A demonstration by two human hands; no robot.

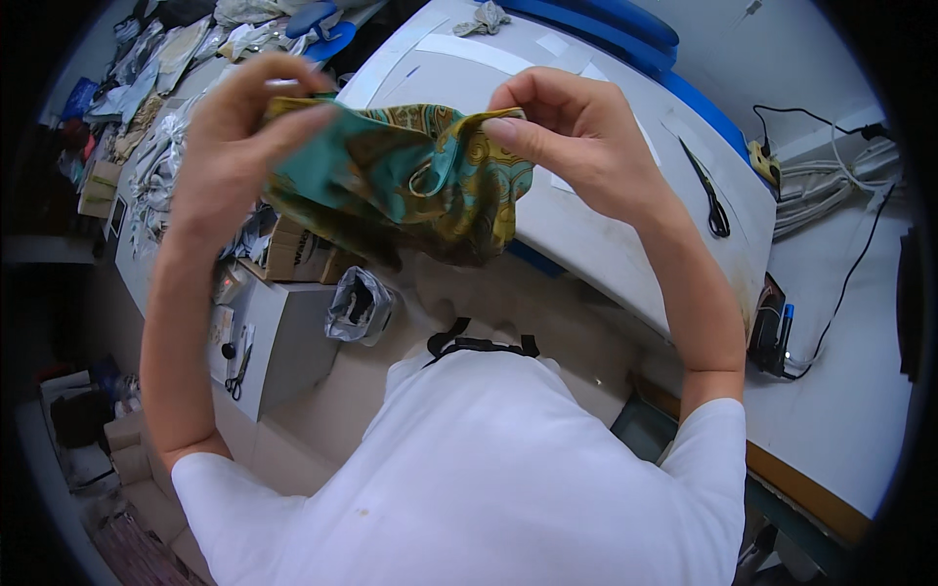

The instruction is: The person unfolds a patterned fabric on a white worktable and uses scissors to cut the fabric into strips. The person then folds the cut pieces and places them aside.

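Head view: I look down past my white shirt at both raised hands and the worktop point(586, 234) beyond them.
Cloth: a teal and mustard patterned cloth point(410, 181) hangs bunched between my hands, held up above the near edge of the worktop, not touching it.
Left hand: my left hand point(234, 137) is pressed together on the cloth's left end, thumb against fingers, pinching the fabric.
Right hand: my right hand point(572, 132) pinches the cloth's upper right edge between thumb and fingertips, the other fingers curled.
Scissors: black scissors point(711, 195) lie flat on the worktop, right of my right hand and well apart from the cloth.
Strips: pale strips point(469, 49) lie across the far part of the worktop, beyond the cloth.
Silver bag: a crumpled silvery bag point(360, 306) sits below the worktop's near edge, under the cloth.
Cardboard box: a brown box point(293, 249) stands left of the worktop, just beside the bag.
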